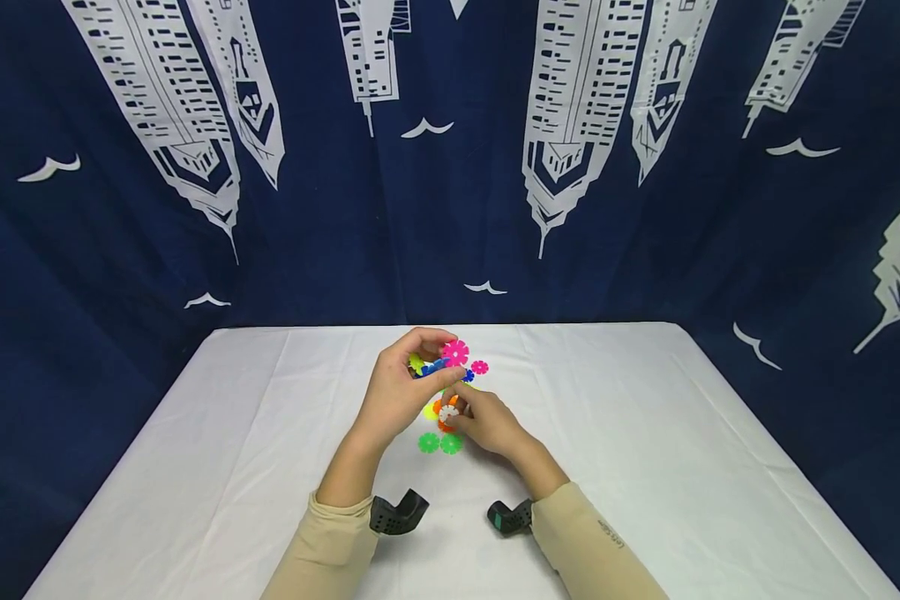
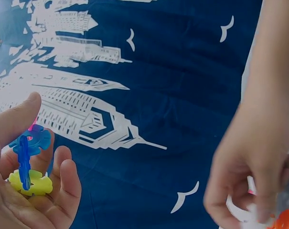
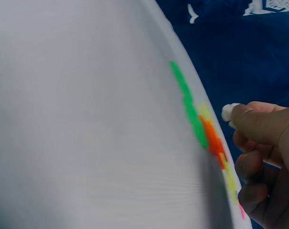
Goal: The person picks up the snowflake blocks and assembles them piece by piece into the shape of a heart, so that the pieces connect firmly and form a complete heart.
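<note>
In the head view my left hand (image 1: 390, 392) holds a joined chain of notched plastic snowflake discs: a yellow-green disc (image 1: 416, 363), blue discs (image 1: 432, 367) and a pink disc (image 1: 455, 353). The left wrist view shows the upright blue disc (image 2: 24, 164) linking a flat blue disc (image 2: 40, 139) to the yellow disc (image 2: 33, 183), cradled between thumb and fingers. Lower and to the right, my right hand (image 1: 498, 427) pinches a white snowflake disc (image 1: 448, 412) between thumb and forefinger. In the right wrist view the white disc (image 3: 228, 111) is held above the table.
On the white-covered table (image 1: 607, 467) under the hands lie loose discs: two green discs (image 1: 429, 442), orange discs (image 1: 446, 427), a yellow disc (image 1: 429, 412), a small pink disc (image 1: 480, 367) and a dark blue disc (image 1: 468, 376). A navy skyline-print curtain (image 1: 450, 208) hangs behind.
</note>
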Motion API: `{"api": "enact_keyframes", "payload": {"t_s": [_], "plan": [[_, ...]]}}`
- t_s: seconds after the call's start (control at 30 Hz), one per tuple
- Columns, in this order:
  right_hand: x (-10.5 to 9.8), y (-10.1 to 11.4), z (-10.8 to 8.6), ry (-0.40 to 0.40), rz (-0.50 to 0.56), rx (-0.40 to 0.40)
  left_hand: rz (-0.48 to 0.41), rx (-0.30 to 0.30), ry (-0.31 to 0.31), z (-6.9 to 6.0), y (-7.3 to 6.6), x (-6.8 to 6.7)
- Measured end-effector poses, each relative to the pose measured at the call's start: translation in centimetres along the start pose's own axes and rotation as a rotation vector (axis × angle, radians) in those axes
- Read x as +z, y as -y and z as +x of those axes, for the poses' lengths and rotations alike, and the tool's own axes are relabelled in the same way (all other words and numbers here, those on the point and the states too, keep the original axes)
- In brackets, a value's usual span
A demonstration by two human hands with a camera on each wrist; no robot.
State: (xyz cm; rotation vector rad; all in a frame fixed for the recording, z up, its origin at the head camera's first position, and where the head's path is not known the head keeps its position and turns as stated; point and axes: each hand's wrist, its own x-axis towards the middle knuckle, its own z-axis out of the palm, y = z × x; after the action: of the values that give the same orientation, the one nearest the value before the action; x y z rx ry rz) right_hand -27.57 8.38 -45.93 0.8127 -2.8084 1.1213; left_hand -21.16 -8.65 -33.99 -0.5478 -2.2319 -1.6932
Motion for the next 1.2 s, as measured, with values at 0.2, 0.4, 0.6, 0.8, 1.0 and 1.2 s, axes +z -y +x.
{"api": "enact_keyframes", "payload": {"t_s": [0.2, 0.4, 0.6, 0.8, 1.0, 1.2], "plan": [[-2.0, 0.8, 0.2, -0.138, 0.108, -0.009, -0.025, 0.003, 0.014, 0.1, 0.1, 0.0], [-4.4, 2.4, -0.1, -0.305, 0.237, -0.037, -0.036, -0.012, 0.028, 0.0, 0.0, 0.1], [-6.5, 4.4, -0.9, -0.438, 0.408, -0.132, -0.017, -0.024, 0.041, -0.1, 0.0, 0.2], [-7.8, 6.0, -1.7, -0.487, 0.453, -0.210, -0.005, -0.039, 0.046, -0.2, 0.1, 0.3], [-8.4, 6.5, -2.1, -0.539, 0.462, -0.315, 0.012, -0.041, 0.054, -0.2, 0.1, 0.3], [-8.4, 7.1, -2.5, -0.560, 0.474, -0.389, 0.009, -0.028, 0.065, -0.2, -0.1, 0.3]]}}
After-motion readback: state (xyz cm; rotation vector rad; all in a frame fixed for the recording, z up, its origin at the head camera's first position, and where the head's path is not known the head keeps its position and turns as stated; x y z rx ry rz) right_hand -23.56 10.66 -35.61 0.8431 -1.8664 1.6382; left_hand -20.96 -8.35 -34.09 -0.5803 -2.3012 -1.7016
